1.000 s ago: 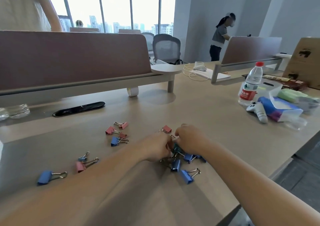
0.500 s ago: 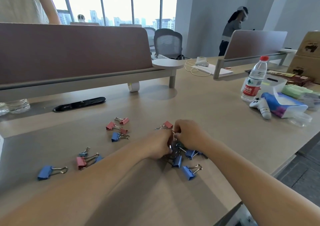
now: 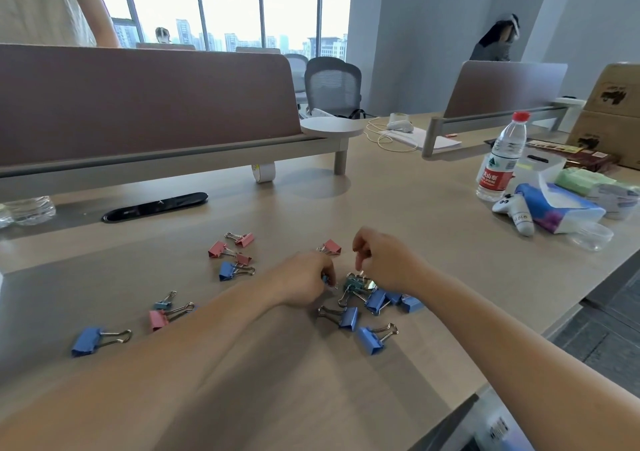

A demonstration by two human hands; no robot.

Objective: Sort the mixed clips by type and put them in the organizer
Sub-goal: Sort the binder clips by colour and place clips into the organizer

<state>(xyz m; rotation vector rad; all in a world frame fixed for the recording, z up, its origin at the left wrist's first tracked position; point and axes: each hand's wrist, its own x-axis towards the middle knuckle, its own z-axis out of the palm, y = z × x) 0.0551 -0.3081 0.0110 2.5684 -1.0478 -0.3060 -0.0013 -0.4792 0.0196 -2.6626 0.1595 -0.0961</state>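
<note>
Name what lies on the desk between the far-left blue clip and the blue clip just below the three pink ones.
In the head view, a pink clip and a smaller blue clip lie there, close together.

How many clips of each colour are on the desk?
Pink clips: 5
Blue clips: 7 in clear view
Green clips: 1
Total: 13. The left hand and right hand may hide more in the pile.
</note>
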